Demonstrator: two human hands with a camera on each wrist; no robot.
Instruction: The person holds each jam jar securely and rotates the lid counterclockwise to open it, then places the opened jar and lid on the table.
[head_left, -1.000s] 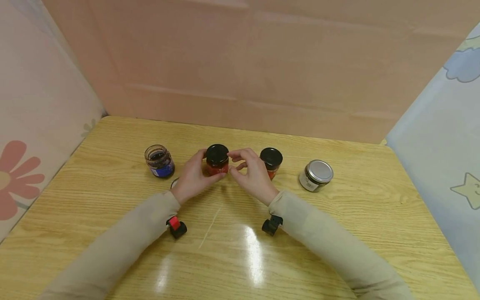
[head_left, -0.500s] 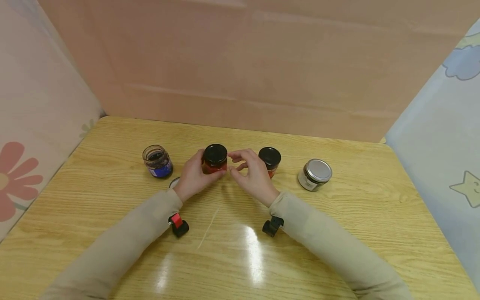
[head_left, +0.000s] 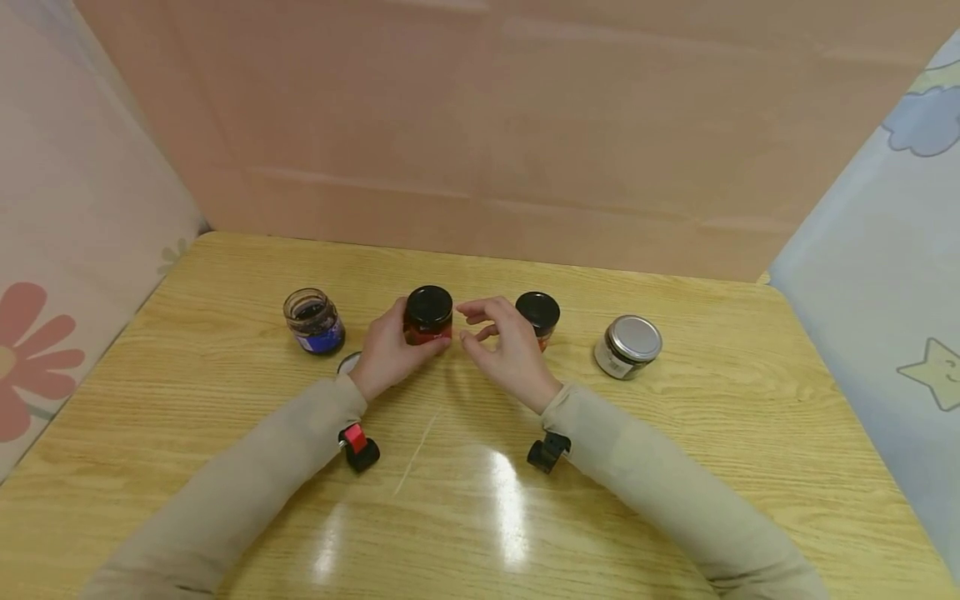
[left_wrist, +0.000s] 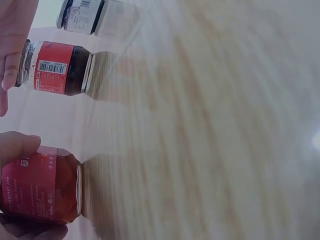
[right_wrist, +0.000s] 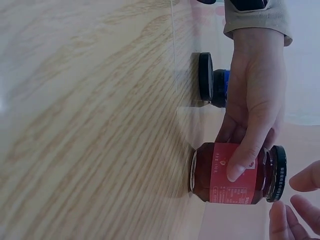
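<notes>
In the head view my left hand (head_left: pixel 390 354) holds a jam jar (head_left: pixel 429 317) with a black lid and red label from its left side, thumb across the front. The right wrist view shows this jam jar (right_wrist: pixel 230 172) upright, its base at the tabletop. My right hand (head_left: pixel 510 350) is just right of the lid, its thumb and fingers loosely bent and a small gap from it; its fingertips (right_wrist: pixel 305 182) show near the lid in the right wrist view. Behind my right hand a second black-lidded jar (head_left: pixel 537 312) is partly hidden; its red label faces the left wrist camera.
An uncapped glass jar (head_left: pixel 315 321) with a blue label and dark contents stands at the left. A loose lid (head_left: pixel 347 363) lies beside my left wrist, partly covered by it. At the right stands a silver-lidded jar (head_left: pixel 628 347). A pinkish wall rises behind the wooden table (head_left: pixel 465 525).
My right fingertips have drawn slightly away from the lid, to the right. My left hand keeps its hold on the jar. The whole view has shifted a little.
</notes>
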